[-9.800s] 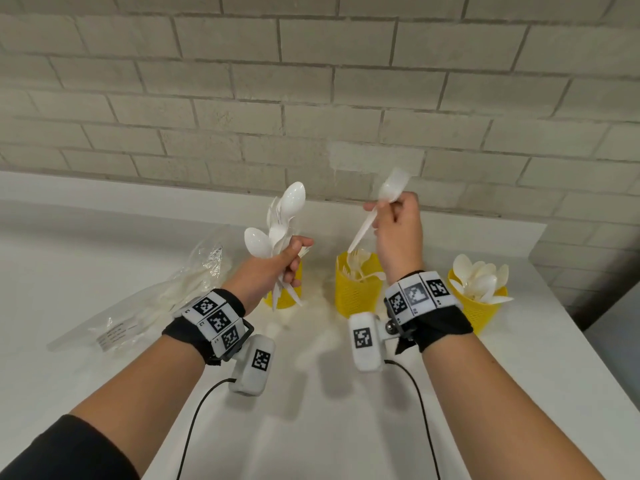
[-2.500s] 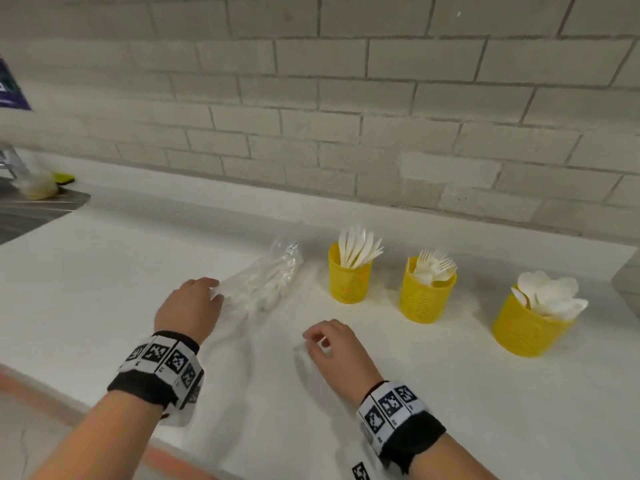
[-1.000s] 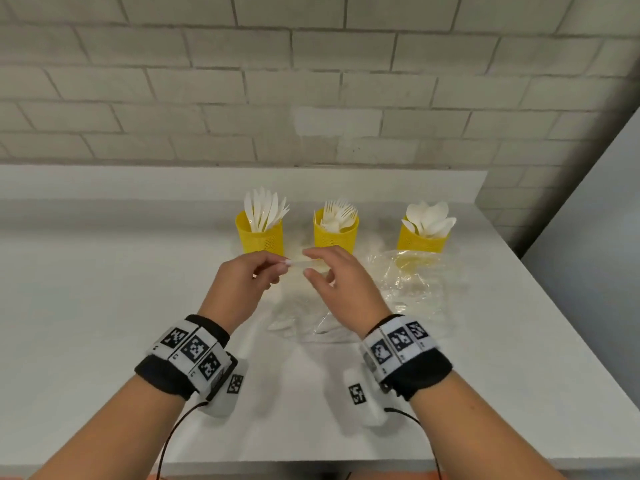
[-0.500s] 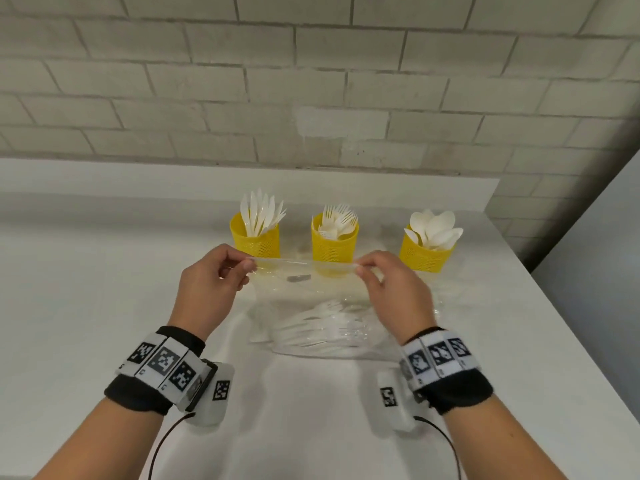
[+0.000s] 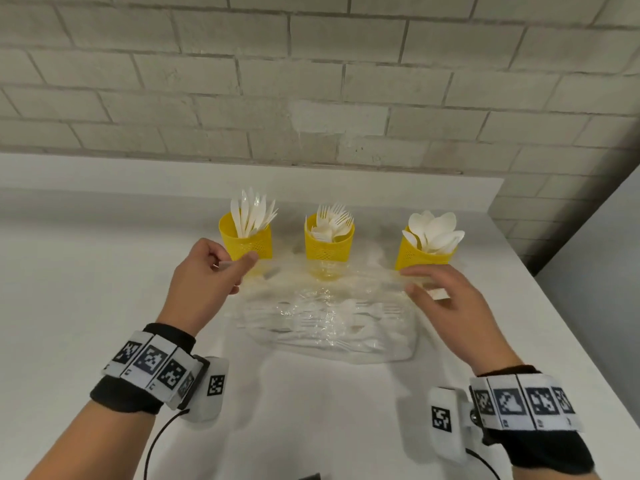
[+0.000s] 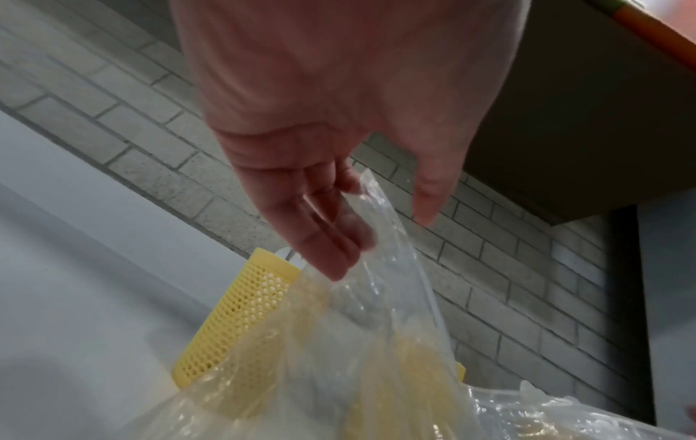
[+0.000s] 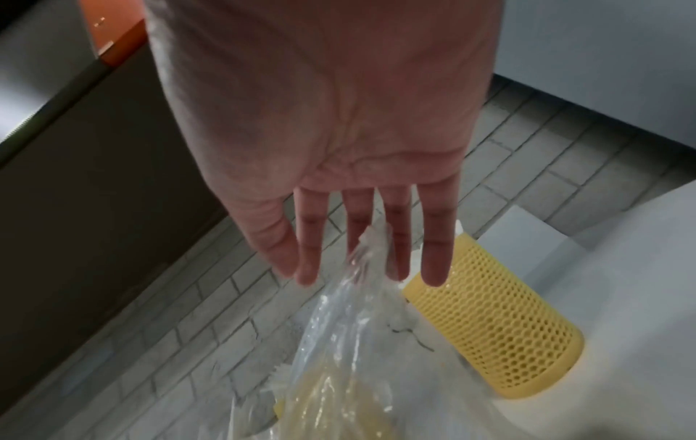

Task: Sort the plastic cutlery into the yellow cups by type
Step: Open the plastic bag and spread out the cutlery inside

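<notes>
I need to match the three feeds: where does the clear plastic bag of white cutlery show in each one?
Head: clear plastic bag of white cutlery lies centre, on the white counter before three yellow perforated cups.
Left wrist: bag fills the bottom, its edge gripped by the left hand.
Right wrist: bag bottom centre, under the right hand.
Shared landmark: grey brick wall.

No readable text, brand or number shows anywhere; the wrist bands (image 5: 156, 363) carry only black-and-white square code markers, without letters.
</notes>
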A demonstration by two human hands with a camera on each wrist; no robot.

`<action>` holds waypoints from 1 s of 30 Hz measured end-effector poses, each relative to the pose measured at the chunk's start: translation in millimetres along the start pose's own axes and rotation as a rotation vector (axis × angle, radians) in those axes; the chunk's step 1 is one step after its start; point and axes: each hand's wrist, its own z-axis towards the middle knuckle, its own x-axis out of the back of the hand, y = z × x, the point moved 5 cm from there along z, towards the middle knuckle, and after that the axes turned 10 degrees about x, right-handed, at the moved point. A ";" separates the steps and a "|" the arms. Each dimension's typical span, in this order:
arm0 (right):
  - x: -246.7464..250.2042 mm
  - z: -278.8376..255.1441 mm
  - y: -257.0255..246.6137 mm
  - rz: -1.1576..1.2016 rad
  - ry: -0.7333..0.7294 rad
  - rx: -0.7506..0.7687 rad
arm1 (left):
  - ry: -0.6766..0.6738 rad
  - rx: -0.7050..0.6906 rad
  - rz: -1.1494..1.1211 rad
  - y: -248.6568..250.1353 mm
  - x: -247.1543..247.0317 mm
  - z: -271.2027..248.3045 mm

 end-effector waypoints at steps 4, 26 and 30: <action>-14.3 0.9 4.7 -0.076 -0.012 0.017 | -0.016 0.013 0.121 -0.8 -3.0 -1.0; -6.4 -6.2 -14.6 0.128 0.047 0.196 | -0.143 0.078 0.183 -1.4 -6.0 1.3; -12.2 -5.2 -0.6 -0.064 -0.010 0.047 | -0.071 0.161 0.013 -7.5 -5.7 4.3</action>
